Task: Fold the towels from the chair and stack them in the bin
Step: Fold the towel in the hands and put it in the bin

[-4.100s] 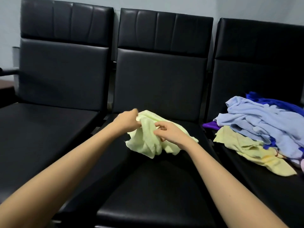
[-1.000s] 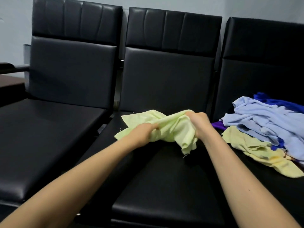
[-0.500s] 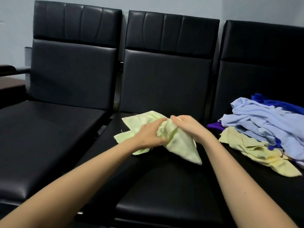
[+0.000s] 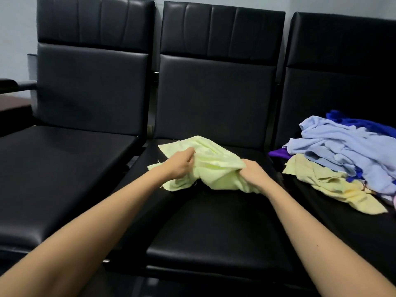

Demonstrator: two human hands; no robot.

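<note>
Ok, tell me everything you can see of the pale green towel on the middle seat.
The pale green towel is soft, thin-looking cloth with loose threads at its edges. It is crumpled and unfolded, bunched across the rear half of the middle seat. The left hand grips its left part; the right hand grips a gathered bunch at its right end. It lies apart from the towel pile to its right.

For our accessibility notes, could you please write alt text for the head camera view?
A person's left hand and right hand grip a crumpled pale green towel on the middle chair of three black ones. A loose pile of blue, yellow and purple towels lies on the right chair.
</note>
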